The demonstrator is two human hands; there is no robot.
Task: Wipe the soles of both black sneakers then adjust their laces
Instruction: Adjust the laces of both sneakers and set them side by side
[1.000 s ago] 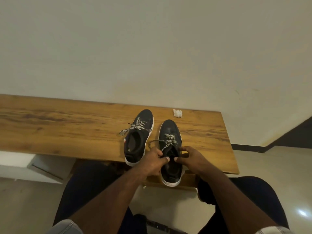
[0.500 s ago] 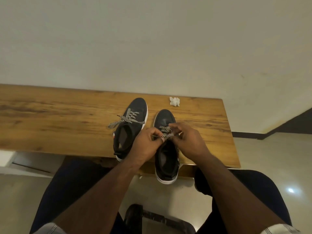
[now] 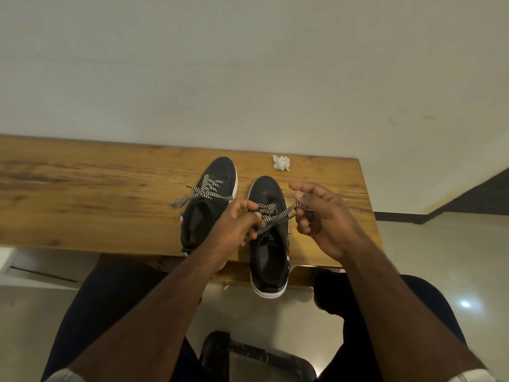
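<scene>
On the wooden bench [image 3: 82, 188] against the pale wall stand two black sneakers with white soles, side by side and toes toward the wall. Compared with half a second ago, the hands have drawn apart: then both were bunched together over the lacing of the right sneaker [image 3: 268, 244], now the right hand [image 3: 325, 216] has pulled out to the side, drawing a strand of the black-and-white lace [image 3: 278, 217] taut across the shoe. That hand pinches the lace end between thumb and curled fingers, with its index finger stretched forward. The left hand [image 3: 234, 221] stays over the shoe's tongue and pinches the other part of the same lace between thumb and fingertips.

The right sneaker's heel juts past the near edge of the bench — it has not shifted. The left sneaker [image 3: 209, 205] rests fully on the bench just beside it, untouched, its own lace [image 3: 203, 191] lying loose with one end trailing off to the left onto the wood.

By count: two sneakers, two laces, two hands, and one crumpled white tissue [image 3: 281, 162] lying on the bench near the wall, just beyond the right sneaker's toe — in the same spot as before. Both shoe openings show only dark lining.
</scene>
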